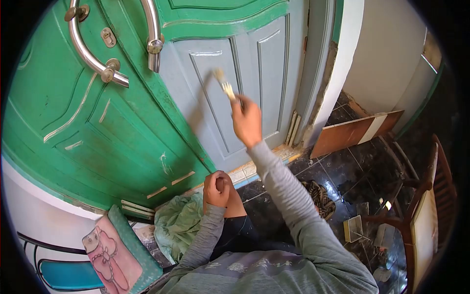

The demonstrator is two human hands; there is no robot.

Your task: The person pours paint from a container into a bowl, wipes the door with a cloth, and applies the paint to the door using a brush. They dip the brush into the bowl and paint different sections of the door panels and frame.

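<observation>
The right arm [289, 191] reaches forward (nearly straight).

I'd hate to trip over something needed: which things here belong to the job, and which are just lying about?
Part of the job:
brush, in the right hand
partly grey door

Apparently just lying about:
brown board
wooden chair
pink patterned item
</observation>
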